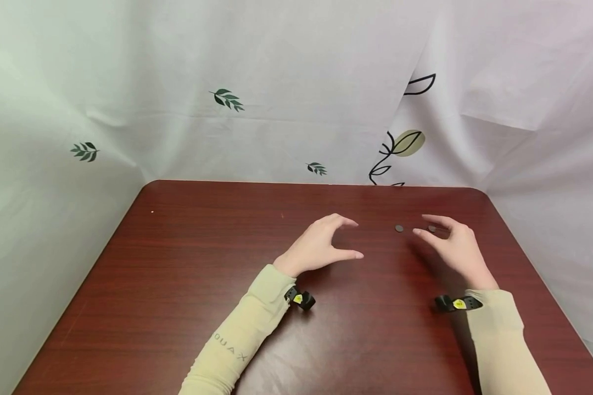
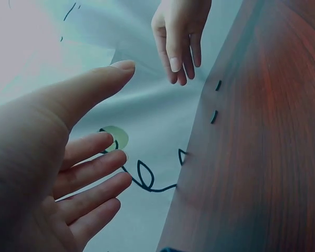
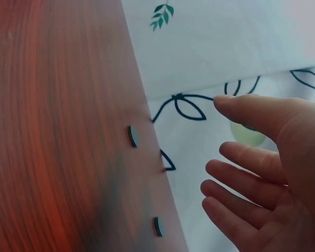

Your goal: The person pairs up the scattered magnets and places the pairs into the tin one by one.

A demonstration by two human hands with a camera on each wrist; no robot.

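Observation:
Two small dark round discs lie on the table toward its far right. The left disc sits between the two hands; the other disc is partly covered by the right hand's fingers in the head view. My right hand hovers over the table near them, thumb and fingers spread apart, holding nothing. My left hand is also raised above the wood, further left, its thumb well away from its fingers and nothing in it. In the right wrist view both discs, the nearer one included, are apart from the fingers.
A reddish-brown wooden table fills the lower view. White curtain cloth with leaf prints hangs behind its far edge and along both sides. A tiny white speck lies at the far left. Black straps with cameras sit at both wrists.

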